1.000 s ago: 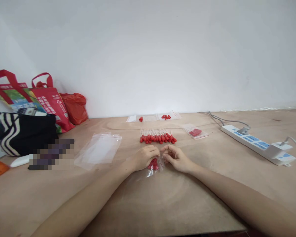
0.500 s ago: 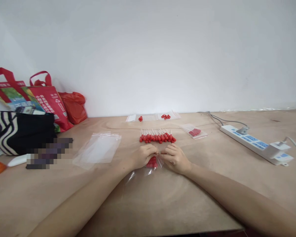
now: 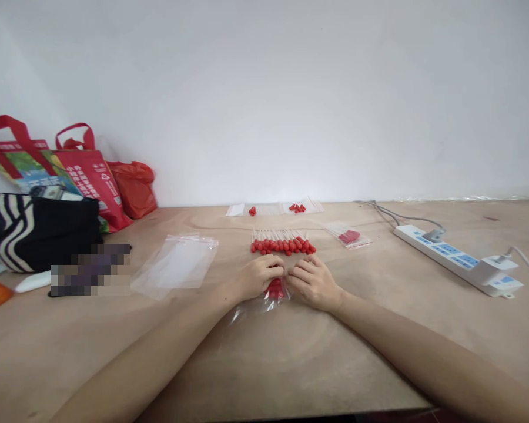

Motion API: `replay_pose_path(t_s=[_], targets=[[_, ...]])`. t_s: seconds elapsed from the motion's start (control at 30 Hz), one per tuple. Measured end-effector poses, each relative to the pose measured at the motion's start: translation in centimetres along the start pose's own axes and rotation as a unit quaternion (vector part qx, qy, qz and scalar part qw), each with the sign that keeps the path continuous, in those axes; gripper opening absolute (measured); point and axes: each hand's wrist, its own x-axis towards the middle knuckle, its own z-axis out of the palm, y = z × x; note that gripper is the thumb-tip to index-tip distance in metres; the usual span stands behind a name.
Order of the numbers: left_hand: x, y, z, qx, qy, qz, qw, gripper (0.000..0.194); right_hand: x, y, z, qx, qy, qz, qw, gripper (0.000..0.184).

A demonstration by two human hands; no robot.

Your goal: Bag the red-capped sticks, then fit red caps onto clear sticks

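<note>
A clear plastic bag (image 3: 271, 304) with red-tipped pieces (image 3: 275, 288) inside lies at the middle front of the table. My left hand (image 3: 261, 276) pinches its upper part from the left, fingers closed. From the right, my right hand (image 3: 314, 282) grips the same bag with curled fingers close to the left ones. The bag's upper edge is hidden behind the fingers. Just beyond both hands lies a row of thin white sticks with red heads (image 3: 284, 245), the heads toward me.
Flat clear bags (image 3: 176, 264) lie to the left. A filled bag (image 3: 349, 236) lies right of the row, and bags with red pieces (image 3: 297, 208) are by the wall. At right is a power strip (image 3: 449, 255); at left, a black bag (image 3: 48, 232) and red bags (image 3: 134, 188).
Both hands stay on the bag with only small finger shifts, and they have come slightly closer together. The whole view has moved a little.
</note>
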Motion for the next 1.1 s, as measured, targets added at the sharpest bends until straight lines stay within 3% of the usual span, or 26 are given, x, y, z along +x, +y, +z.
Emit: replay_pose_path(t_s=[0.27, 0.4, 0.5, 0.63, 0.77, 0.93, 1.1], targets=[[0.6, 0.0, -0.4, 0.057, -0.102, 0.083, 0.99, 0.026, 0.4, -0.1, 0.2, 0.041, -0.02, -0.089, 0.995, 0.037], [0.5, -0.5, -1.3, 0.041, -0.087, 0.081, 0.992, 0.026, 0.5, 0.3, 0.1, 0.058, -0.042, -0.1, 0.992, 0.035], [0.3, -1.1, -2.1, 0.023, -0.056, 0.069, 0.996, 0.025, 0.2, 0.8, -0.1, 0.074, -0.077, -0.067, 0.992, 0.033], [0.3, -1.4, -2.6, -0.003, -0.046, 0.028, 0.999, 0.023, -0.4, 1.2, -0.6, 0.135, -0.144, 0.03, 0.98, 0.023], [0.0, -0.1, -2.3, -0.063, -0.074, -0.071, 0.993, 0.019, -0.5, 1.4, -1.2, 0.25, -0.19, 0.096, 0.945, 0.008], [-2.4, 1.8, -3.2, -0.089, -0.069, -0.239, 0.964, 0.032, -0.2, 1.3, -1.2, 0.41, -0.199, 0.177, 0.872, 0.02], [-4.6, 2.6, -4.2, -0.105, -0.147, -0.3, 0.937, 0.054, -0.1, 0.7, 0.0, 0.463, -0.209, 0.305, 0.806, 0.024]])
